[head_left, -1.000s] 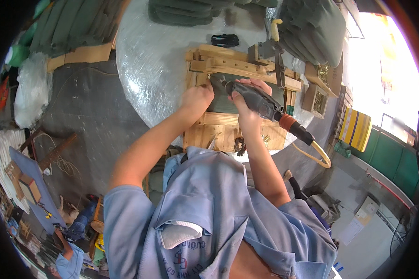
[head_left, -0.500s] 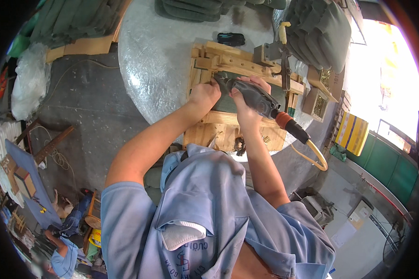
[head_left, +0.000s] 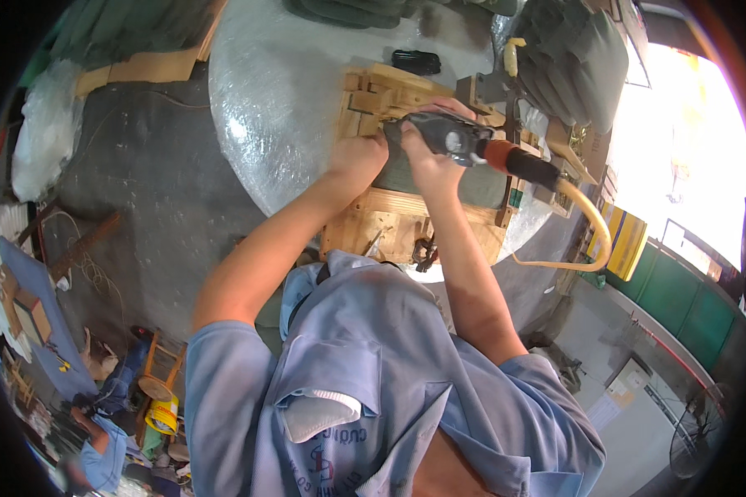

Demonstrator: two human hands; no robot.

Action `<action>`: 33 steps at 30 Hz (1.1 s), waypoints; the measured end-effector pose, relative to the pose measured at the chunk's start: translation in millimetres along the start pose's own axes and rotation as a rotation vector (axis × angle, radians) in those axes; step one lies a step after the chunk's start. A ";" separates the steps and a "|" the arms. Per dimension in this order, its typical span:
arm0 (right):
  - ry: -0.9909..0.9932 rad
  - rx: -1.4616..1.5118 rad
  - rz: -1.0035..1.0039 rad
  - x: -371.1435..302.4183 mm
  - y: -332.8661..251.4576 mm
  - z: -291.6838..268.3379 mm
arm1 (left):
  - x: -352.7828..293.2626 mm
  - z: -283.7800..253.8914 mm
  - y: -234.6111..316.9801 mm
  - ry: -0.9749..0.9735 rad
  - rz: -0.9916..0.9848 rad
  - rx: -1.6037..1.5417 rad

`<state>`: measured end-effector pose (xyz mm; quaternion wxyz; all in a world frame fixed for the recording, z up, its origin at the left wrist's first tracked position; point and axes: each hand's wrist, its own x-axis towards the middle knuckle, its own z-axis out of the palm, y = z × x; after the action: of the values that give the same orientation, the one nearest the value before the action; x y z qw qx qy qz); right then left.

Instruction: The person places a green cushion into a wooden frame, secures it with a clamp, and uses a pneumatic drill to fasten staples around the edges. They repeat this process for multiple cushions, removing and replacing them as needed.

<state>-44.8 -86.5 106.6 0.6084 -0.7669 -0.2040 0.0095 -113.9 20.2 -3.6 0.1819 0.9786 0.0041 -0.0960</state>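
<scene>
My right hand (head_left: 433, 168) is wrapped around a black air stapler (head_left: 449, 135) with an orange collar at its rear. The stapler lies nearly level, its nose close to my left fingers. At the left edge of a dark grey padded piece (head_left: 402, 176), my left hand (head_left: 358, 159) is closed, with its fingertips pinching the grey fabric; the exact grip is partly hidden. That piece sits in a wooden jig (head_left: 394, 236) built of pale boards. A dark metal clamp (head_left: 425, 251) is fixed on the jig's near side.
Clear film covers the round table (head_left: 261, 99) under the jig. A yellow air hose (head_left: 598, 222) loops out right from the stapler. Beyond lie a black object (head_left: 416, 61) and stacked grey pads (head_left: 568, 62). Wooden boxes (head_left: 574, 157) stand right. Another person (head_left: 104, 451) is at lower left.
My right hand has moved the stapler up and to the left, and its hose end has swung upward, so it lies more level. My left hand has shifted slightly up.
</scene>
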 end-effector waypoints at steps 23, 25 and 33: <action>0.219 0.468 0.254 -102.3 -96.4 -63.7 | -110.3 -32.7 14.1 0.214 -0.492 -2.685; 0.226 0.493 0.234 -112.6 -104.1 -70.3 | -105.6 -42.9 20.9 0.170 -0.453 -2.689; 0.211 0.588 0.156 -133.9 -120.3 -78.1 | -93.0 -51.0 41.1 -0.021 -0.328 -2.502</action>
<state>-183.2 -181.3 208.4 0.8192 -0.5683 -0.0689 0.0352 -193.9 2.6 75.3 0.9678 0.1249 0.2115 -0.0554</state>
